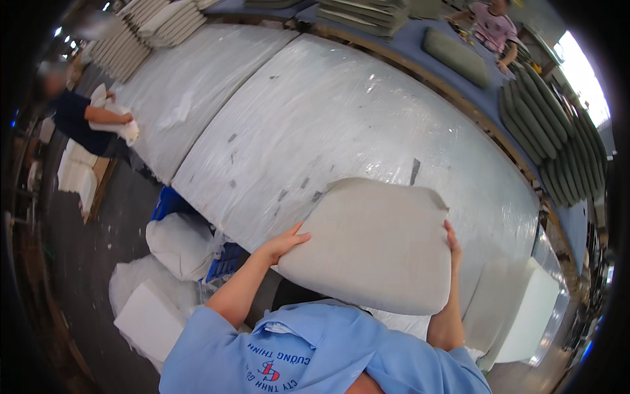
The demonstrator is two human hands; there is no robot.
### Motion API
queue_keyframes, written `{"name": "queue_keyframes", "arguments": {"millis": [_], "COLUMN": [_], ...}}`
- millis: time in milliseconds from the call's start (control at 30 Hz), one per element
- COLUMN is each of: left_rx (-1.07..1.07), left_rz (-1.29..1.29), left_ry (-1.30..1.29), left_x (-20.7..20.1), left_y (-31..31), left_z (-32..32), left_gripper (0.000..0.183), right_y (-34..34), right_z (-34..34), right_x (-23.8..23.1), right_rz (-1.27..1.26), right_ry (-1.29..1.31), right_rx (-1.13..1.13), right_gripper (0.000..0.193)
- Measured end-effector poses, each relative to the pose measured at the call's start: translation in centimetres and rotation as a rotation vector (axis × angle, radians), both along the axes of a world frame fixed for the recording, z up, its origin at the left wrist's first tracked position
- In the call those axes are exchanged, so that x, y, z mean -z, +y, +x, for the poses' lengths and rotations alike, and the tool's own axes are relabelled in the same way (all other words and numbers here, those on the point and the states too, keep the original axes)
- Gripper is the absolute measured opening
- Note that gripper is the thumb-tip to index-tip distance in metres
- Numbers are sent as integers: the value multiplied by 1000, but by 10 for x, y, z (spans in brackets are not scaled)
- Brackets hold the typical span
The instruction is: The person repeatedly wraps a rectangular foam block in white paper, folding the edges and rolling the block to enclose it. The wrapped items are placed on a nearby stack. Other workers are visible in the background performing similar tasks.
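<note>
Between my two hands is a pale beige seat cushion (374, 246), broad and flat with rounded front corners, held in front of my chest over the near edge of the plastic-wrapped table (315, 125). My left hand (283, 243) grips its left edge, thumb on top and fingers partly hidden under it. Along the right edge, my right hand (453, 240) presses with its fingers upright; the palm is largely hidden by the cushion. The far edge of the cushion looks uneven, with a loose cover rim.
A blue crate (226, 261) with a wrapped cushion (180, 244) stands at left, beside a white foam block (151, 322). More cushions (505, 308) sit at right. Green cushions (535, 111) are stacked at far right. One person (82, 118) works at left, another (492, 26) at back right.
</note>
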State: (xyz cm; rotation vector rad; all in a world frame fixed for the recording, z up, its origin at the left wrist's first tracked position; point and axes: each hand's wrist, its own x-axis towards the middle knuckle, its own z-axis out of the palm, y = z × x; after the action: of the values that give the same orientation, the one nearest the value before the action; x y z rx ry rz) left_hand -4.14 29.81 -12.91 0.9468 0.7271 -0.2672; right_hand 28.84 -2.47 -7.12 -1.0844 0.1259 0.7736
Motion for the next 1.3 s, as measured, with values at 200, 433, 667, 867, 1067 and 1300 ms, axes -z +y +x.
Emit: {"name": "queue_keyframes", "arguments": {"millis": [200,433,667,867,1067,1300], "left_rx": [62,353,994,849,949,587], "left_rz": [-2,177,860,1591,1709,1364], "left_ry": [79,382,497,85,-456,-183], "left_x": [-105,-105,-3,56,94,119], "left_y": [-4,-13,-23,-57,-44,-44], "left_z": [-31,-58,43,95,132,134], "left_gripper": [83,88,96,80,55,19], "right_y": [-98,-106,-7,46,12,51], "right_z": [-76,-98,-15,-49,-42,-37], "right_x": [15,21,127,174,155,153], "right_rz": [-82,-636,-1368,-1371,-1177,-1253], "right_ry": [336,14,-777,-938,-1016,-874], "right_rx": [-110,-538,-1198,-1054,-841,-993], "right_gripper": [71,65,60,26,25,18]}}
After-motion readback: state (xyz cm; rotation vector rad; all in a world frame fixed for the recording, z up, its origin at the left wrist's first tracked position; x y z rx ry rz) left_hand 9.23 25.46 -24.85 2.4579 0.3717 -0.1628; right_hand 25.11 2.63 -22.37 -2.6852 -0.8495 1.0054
